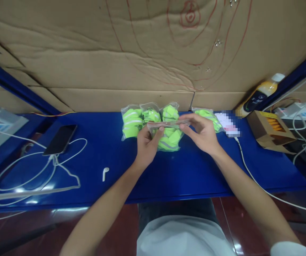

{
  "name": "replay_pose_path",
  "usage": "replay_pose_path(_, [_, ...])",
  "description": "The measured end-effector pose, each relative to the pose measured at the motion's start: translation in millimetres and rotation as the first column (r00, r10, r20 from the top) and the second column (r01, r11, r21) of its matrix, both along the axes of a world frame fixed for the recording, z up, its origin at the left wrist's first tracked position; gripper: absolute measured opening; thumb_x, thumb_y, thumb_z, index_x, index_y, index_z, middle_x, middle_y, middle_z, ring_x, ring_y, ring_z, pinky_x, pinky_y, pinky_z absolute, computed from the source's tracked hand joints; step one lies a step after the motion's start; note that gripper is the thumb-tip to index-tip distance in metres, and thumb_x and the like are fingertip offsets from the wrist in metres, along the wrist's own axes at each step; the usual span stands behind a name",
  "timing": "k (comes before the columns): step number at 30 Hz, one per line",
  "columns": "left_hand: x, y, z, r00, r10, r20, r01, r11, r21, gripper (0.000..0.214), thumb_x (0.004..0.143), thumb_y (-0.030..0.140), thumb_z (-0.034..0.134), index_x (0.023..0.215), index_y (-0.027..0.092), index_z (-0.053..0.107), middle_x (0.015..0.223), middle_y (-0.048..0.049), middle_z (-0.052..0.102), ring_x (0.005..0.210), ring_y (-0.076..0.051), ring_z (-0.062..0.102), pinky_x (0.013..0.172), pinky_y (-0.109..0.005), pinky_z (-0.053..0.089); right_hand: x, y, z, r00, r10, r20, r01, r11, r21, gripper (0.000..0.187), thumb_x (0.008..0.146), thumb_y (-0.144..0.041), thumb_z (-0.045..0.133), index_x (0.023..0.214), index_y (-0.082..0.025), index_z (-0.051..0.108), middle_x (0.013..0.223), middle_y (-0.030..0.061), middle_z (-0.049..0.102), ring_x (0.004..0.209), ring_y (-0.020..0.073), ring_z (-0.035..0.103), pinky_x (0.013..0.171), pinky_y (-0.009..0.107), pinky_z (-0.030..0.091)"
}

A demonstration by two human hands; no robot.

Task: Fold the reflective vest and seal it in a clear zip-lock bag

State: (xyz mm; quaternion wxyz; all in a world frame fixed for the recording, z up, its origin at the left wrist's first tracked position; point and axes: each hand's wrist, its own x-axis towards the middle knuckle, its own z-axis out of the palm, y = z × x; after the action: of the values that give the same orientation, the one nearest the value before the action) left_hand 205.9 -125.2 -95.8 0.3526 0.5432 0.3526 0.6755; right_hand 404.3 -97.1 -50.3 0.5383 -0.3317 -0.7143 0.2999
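Note:
Between my hands is a clear zip bag [169,139] packed with a folded neon-yellow item that has grey reflective strips. My left hand [148,143] pinches the left end of the bag's top edge between thumb and fingers. At the right end of that edge, my right hand [201,132] grips with thumb and index finger. Behind the bag lie more filled bags: a striped one at left [131,121], a middle one [151,114] and one partly covered by the held bag [170,111]. Past my right hand sits another filled bag [209,117].
A blue table [121,156] carries a black phone [60,139] with white cables and a white earbud [105,174]. On the right are a second, blurred phone [227,124], a juice bottle [261,95] and an open cardboard box [270,131]. Cardboard [115,74] walls the back.

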Motion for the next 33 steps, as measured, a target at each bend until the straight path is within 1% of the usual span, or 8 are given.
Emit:
replay_pose_path(3, [-1, -2, 3.3, 0.999, 0.023, -0.046, -0.023, 1.000, 0.003, 0.020, 0.102, 0.041, 0.071, 0.109, 0.024, 0.078, 0.104, -0.0036, 0.075, 0.099, -0.019, 0.071, 0.091, -0.032, 0.055, -5, 9, -12.7, 0.991, -0.015, -0.133, 0.004, 0.997, -0.082, 0.029, 0.085, -0.052, 0.084, 0.088, -0.023, 0.079, 0.086, 0.0028, 0.081, 0.078, 0.0192, 0.076, 0.077, 0.035, 0.066])
replay_pose_path(8, [2, -3, 7.0, 0.995, 0.080, -0.055, -0.077, 0.996, 0.052, 0.019, 0.104, 0.042, 0.068, 0.106, 0.026, 0.078, 0.102, -0.0024, 0.074, 0.097, -0.019, 0.070, 0.089, -0.032, 0.055, -11, 8, -19.5, 0.968, -0.135, -0.211, 0.113, 0.987, -0.112, 0.029, 0.079, -0.053, 0.088, 0.079, -0.025, 0.080, 0.076, 0.0011, 0.080, 0.069, 0.0192, 0.077, 0.068, 0.034, 0.067])
replay_pose_path(11, [3, -1, 3.2, 0.996, 0.088, 0.016, -0.089, 0.996, 0.005, 0.018, 0.101, 0.043, 0.072, 0.101, 0.026, 0.079, 0.093, -0.0010, 0.073, 0.090, -0.018, 0.068, 0.085, -0.031, 0.056, -11, 8, -19.9, 0.960, -0.136, -0.246, 0.106, 0.986, -0.130, 0.032, 0.078, -0.055, 0.089, 0.079, -0.025, 0.079, 0.076, 0.0008, 0.080, 0.068, 0.0189, 0.077, 0.067, 0.034, 0.067])
replay_pose_path(15, [-2, 4, -0.1, 0.985, 0.137, 0.106, -0.135, 0.991, -0.021, 0.017, 0.097, 0.042, 0.077, 0.095, 0.026, 0.081, 0.084, 0.0009, 0.071, 0.080, -0.015, 0.067, 0.076, -0.027, 0.056, -2, 12, -22.2, 0.967, -0.035, -0.253, -0.013, 0.983, -0.184, 0.037, 0.076, -0.058, 0.090, 0.080, -0.024, 0.078, 0.075, 0.0013, 0.079, 0.064, 0.0185, 0.074, 0.065, 0.035, 0.066])
replay_pose_path(20, [-6, 7, 1.7, 0.987, 0.133, 0.086, -0.132, 0.991, -0.019, 0.018, 0.095, 0.044, 0.080, 0.094, 0.026, 0.080, 0.088, -0.0006, 0.075, 0.081, -0.016, 0.070, 0.081, -0.030, 0.058, 6, 15, -24.7, 0.952, 0.025, -0.306, -0.084, 0.980, -0.181, 0.036, 0.079, -0.053, 0.090, 0.100, -0.025, 0.079, 0.089, 0.0019, 0.081, 0.071, 0.0176, 0.074, 0.067, 0.035, 0.066])
replay_pose_path(23, [-5, 6, 1.8, 0.987, 0.134, 0.092, -0.133, 0.991, -0.013, 0.018, 0.095, 0.044, 0.080, 0.094, 0.026, 0.081, 0.088, -0.0007, 0.075, 0.081, -0.016, 0.069, 0.077, -0.029, 0.057, 2, 13, -25.3, 0.934, 0.085, -0.347, -0.154, 0.972, -0.177, 0.028, 0.078, -0.044, 0.092, 0.095, -0.025, 0.081, 0.083, -0.0001, 0.080, 0.065, 0.0150, 0.072, 0.063, 0.031, 0.064])
replay_pose_path(28, [-4, 5, 4.1, 0.984, 0.113, 0.135, -0.115, 0.993, 0.001, 0.017, 0.093, 0.041, 0.083, 0.094, 0.024, 0.083, 0.084, 0.0000, 0.073, 0.076, -0.013, 0.066, 0.073, -0.024, 0.053, -5, 10, -29.3, 0.910, 0.020, -0.413, -0.092, 0.983, -0.156, 0.017, 0.077, -0.037, 0.094, 0.083, -0.025, 0.083, 0.078, -0.0011, 0.079, 0.060, 0.0127, 0.069, 0.060, 0.028, 0.061])
replay_pose_path(33, [-3, 5, 9.5, 0.989, 0.069, 0.133, -0.067, 0.998, -0.017, 0.022, 0.097, 0.045, 0.076, 0.097, 0.025, 0.084, 0.096, -0.0048, 0.079, 0.094, -0.021, 0.073, 0.088, -0.033, 0.058, -4, 12, -31.2, 0.904, -0.053, -0.423, -0.025, 0.984, -0.178, 0.018, 0.075, -0.038, 0.095, 0.078, -0.025, 0.083, 0.073, -0.0011, 0.077, 0.058, 0.0120, 0.065, 0.058, 0.027, 0.056])
